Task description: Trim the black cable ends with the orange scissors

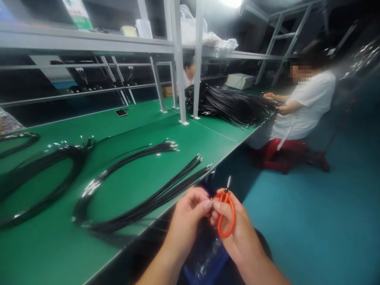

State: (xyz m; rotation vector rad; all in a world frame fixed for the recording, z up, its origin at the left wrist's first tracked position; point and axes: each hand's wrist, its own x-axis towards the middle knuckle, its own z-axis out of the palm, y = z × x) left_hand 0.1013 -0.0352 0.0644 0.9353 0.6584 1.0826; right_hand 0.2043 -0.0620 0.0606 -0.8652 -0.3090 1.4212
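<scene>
My right hand (234, 221) is closed around a pair of scissors (233, 221) with orange handles, its short blades pointing up and away. The thumb and fingertips of my left hand (192, 206) are pinched together, meeting those of my right hand just beyond the table edge. Something tiny sits between the fingertips, too small to name. A bundle of black cables (148, 202) curves over the green table (142, 114) to the left, its metal-tipped ends lying close to my hands. Under my hands is a blue container or bag (208, 257) with shiny bits in it, partly hidden.
More coiled black cables (62, 190) lie on the left. White shelf posts (178, 67) rise from the table. A co-worker in a white shirt (314, 95) sits at the far right beside a large cable heap (231, 103). Another person (188, 75) is behind the posts.
</scene>
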